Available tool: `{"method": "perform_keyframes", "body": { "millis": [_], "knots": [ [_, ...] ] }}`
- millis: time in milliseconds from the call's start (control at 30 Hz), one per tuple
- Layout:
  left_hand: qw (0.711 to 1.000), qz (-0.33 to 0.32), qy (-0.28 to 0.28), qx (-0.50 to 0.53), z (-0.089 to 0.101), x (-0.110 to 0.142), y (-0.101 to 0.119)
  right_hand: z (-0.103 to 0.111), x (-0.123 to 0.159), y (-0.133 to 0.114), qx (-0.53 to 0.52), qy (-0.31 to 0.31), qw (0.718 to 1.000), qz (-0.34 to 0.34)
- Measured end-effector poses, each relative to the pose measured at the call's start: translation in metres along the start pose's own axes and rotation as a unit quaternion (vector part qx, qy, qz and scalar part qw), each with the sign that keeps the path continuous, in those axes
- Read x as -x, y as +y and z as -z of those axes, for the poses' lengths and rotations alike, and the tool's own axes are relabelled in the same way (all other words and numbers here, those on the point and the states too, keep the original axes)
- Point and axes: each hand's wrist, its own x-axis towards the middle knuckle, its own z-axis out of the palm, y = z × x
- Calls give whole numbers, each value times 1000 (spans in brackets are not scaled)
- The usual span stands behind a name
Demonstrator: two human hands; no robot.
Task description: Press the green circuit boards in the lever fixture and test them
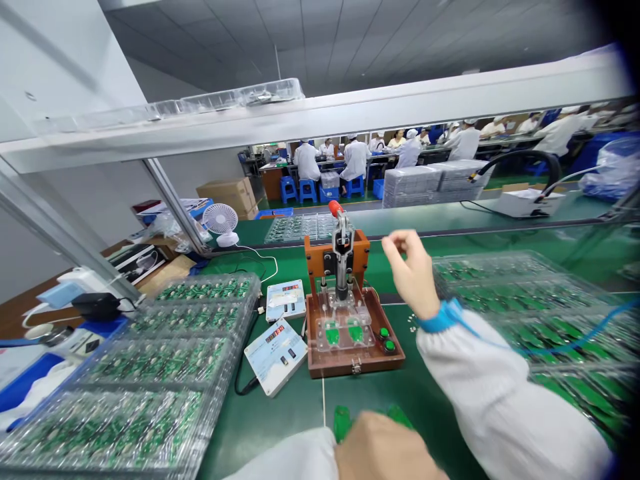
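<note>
My right hand, a blue strap at its wrist, hovers right of a test fixture's toggle clamp with a red-tipped lever. Its fingers are loosely curled with a gap to the thumb, and nothing shows in them. Two green boards sit in the clear plate at the front of the fixture. Low in the view, my left hand is smeared by motion and its fingers are hidden. Green pieces show just beyond it; whether it touches them I cannot tell.
Left of the fixture lie two white meter boxes with red displays. Stacked clear trays of boards stand at left; more trays are at right. A small white fan stands behind. A shelf beam crosses above; people work farther back.
</note>
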Motion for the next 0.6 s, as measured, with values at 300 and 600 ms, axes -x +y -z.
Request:
{"method": "perform_keyframes", "body": {
  "millis": [300,600],
  "knots": [
    [950,277,145,-11,18,0,-102,-4,121,27,68,-219,973,-31],
    [913,343,196,99,7,5,-103,-1,118,26,-83,-275,946,-148]
  ]
}}
